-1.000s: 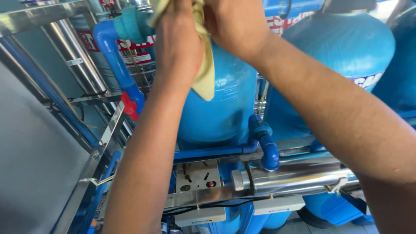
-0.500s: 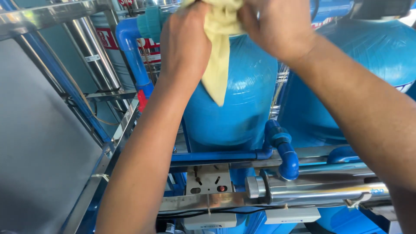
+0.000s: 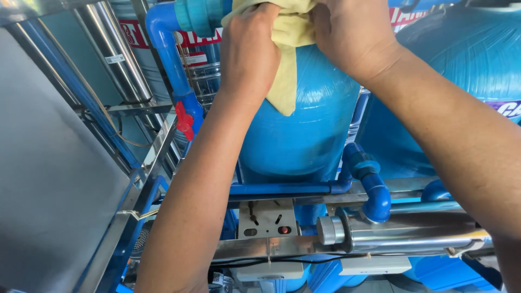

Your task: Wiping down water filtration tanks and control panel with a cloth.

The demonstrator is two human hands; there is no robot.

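Head view: both bare hands raised to the top of a glossy blue cylindrical plastic tank (image 3: 304, 135), gripping a pale yellow cloth (image 3: 287, 59) pressed against the tank's upper shoulder. Left hand (image 3: 251, 51) curled closed over the cloth's left side, knuckles toward the camera, a loose corner of fabric hanging down just below it over the tank's face. Right hand (image 3: 353, 35) closed on the cloth's right side, touching the tank's crown, forearm running down to the lower right corner. Just left of the hands, a blue plastic pipe (image 3: 168, 54) dropping to a valve with a red handle (image 3: 183, 120). Behind the pipe, upright polished steel cylinders (image 3: 111, 51). Right of the tank, a second, larger blue tank (image 3: 461, 81), standing close beside. Below, a horizontal stainless steel tube with knurled end cap (image 3: 401, 230) and a blue pipe elbow (image 3: 372, 187). At far left, a flat grey metal panel (image 3: 49, 190).
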